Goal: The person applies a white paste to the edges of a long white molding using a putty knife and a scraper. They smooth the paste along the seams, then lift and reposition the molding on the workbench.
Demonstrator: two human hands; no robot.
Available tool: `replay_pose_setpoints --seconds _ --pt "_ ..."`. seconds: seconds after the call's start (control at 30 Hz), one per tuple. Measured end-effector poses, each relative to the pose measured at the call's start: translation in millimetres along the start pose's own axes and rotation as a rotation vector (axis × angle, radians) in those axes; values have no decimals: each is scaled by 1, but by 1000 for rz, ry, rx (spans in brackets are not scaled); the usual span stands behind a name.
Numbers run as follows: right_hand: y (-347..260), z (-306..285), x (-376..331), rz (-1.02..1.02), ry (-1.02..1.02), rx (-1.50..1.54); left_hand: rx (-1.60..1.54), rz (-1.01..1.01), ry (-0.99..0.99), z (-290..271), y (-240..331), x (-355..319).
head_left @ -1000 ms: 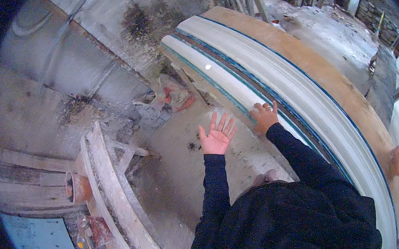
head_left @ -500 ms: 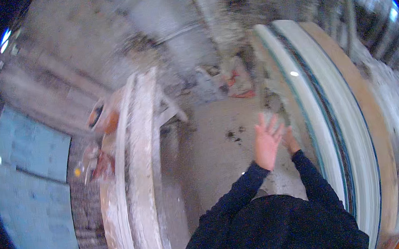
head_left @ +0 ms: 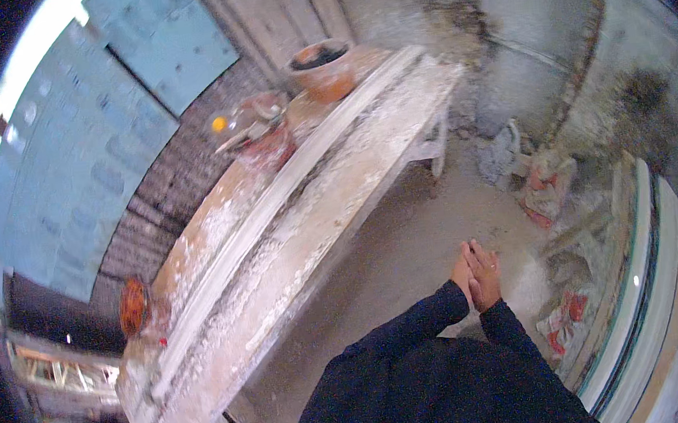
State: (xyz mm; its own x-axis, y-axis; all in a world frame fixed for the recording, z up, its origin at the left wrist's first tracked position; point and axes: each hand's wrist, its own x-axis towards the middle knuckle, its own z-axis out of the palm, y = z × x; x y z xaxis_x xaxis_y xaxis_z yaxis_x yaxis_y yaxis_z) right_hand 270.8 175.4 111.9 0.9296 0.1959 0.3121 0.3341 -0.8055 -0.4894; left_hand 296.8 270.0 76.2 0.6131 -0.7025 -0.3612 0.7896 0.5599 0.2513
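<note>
In front of my body, above the dusty floor, my left hand (head_left: 459,276) and my right hand (head_left: 486,280) meet palm to palm. The fingers of both hands are stretched out, and I see no object in them. On the left runs a long bench (head_left: 306,288) smeared with white, plaster-like material. A long pale strip, looking like a moulding (head_left: 273,210), lies along it. Both hands are clear of the bench.
At the bench's back edge stand an orange-brown tub (head_left: 328,82) and a reddish bucket (head_left: 268,149) with items on top. An orange bowl (head_left: 133,306) sits at its near left. Long white striped forms (head_left: 639,321) lie at right; red-and-white bags (head_left: 547,183) are on the floor.
My view has swung left, bringing more of the bench and blue panels into sight. My left hand, spread with its palm showing before, is now against the right hand.
</note>
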Motion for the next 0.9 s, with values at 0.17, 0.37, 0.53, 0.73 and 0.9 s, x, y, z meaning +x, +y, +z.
replay_pose_setpoints --seconds 0.17,0.37,0.53,0.73,0.9 --pt "114 64 56 338 -335 419 -214 43 -583 9 90 -53" --pt "208 96 130 349 -829 -289 -53 864 175 -82 148 -130" --pt "262 138 250 195 -1181 -28 -259 1196 607 -103 143 -170" --pt "170 136 401 -265 -730 338 79 1198 1319 -112 182 -150" --pt "78 157 525 -633 -701 -165 1248 1016 1832 -147 281 -137"
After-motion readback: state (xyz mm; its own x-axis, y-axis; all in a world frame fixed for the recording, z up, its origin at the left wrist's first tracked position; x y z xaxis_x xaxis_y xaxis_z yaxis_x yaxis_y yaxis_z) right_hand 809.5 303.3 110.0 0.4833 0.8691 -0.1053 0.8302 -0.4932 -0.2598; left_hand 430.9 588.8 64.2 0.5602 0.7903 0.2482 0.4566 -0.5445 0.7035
